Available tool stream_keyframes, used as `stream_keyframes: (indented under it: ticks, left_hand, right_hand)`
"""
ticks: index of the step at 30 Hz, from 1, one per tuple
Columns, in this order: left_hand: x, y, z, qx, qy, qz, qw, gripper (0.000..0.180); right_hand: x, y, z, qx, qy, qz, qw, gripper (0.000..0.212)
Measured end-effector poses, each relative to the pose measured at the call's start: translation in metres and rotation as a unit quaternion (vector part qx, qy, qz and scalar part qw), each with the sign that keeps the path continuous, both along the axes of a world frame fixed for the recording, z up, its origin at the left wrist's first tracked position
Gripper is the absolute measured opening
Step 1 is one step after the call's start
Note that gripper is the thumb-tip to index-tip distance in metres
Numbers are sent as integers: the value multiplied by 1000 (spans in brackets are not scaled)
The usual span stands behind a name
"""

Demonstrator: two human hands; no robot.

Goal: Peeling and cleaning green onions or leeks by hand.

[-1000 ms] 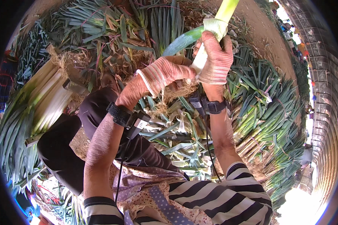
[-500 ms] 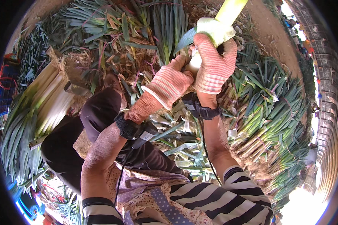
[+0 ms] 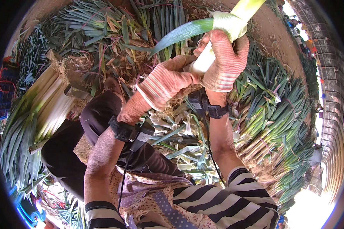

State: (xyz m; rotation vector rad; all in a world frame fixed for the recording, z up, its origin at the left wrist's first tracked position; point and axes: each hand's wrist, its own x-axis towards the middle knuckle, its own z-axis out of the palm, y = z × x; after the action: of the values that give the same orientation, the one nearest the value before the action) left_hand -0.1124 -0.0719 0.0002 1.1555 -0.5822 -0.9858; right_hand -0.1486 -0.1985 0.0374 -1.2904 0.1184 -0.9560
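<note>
One thick leek [image 3: 204, 60] slants up and away to the right between my gloved hands. My left hand [image 3: 166, 82], in a striped glove, is closed round its root end, with pale roots hanging below. Higher on the white stem my right hand [image 3: 227, 61] is wrapped round it, thumb along the front. A loosened outer leaf [image 3: 185, 33] sticks out to the left from a pale, crumpled sheath [image 3: 231, 24] above the right thumb. The leek's top runs out of the picture at the upper edge.
At left, a bundle of thick white leeks [image 3: 51, 101] rests in a metal holder [image 3: 75, 91]. Rows of untrimmed leeks [image 3: 275, 118] lie at right, more [image 3: 91, 19] at the back. Stripped leaves [image 3: 191, 152] litter the ground before my legs. A ribbed wall [image 3: 334, 76] curves along the far right.
My right hand has moved up and to the right with the leek; the left has shifted slightly left. More white stem shows between them, and the loose leaf now stands out farther left.
</note>
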Motion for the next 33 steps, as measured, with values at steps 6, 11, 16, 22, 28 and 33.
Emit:
stream_keyframes:
  ticks: [6, 11, 16, 22, 28, 33]
  left_hand:
    - [-16, -10, -4, -33, 50, 104, 993, 37]
    - [-20, -14, -4, 8, -96, 157, 983, 32]
    - [-8, -11, -10, 16, 55, 139, 989, 30]
    - [8, 9, -17, -100, -239, 64, 964, 24]
    - [4, 17, -3, -103, -102, 20, 989, 27]
    - [0, 3, -12, -119, 135, 112, 977, 28]
  right_hand:
    - [4, 9, -6, -8, -19, -45, 999, 28]
    - [2, 11, -10, -30, -49, -67, 996, 33]
    - [-7, 18, -6, 27, -39, 20, 999, 47]
    - [-14, 19, 11, 95, -62, 188, 976, 49]
    - [8, 3, 17, 81, -72, 186, 977, 38]
    - [11, 0, 15, 38, -21, 152, 987, 35]
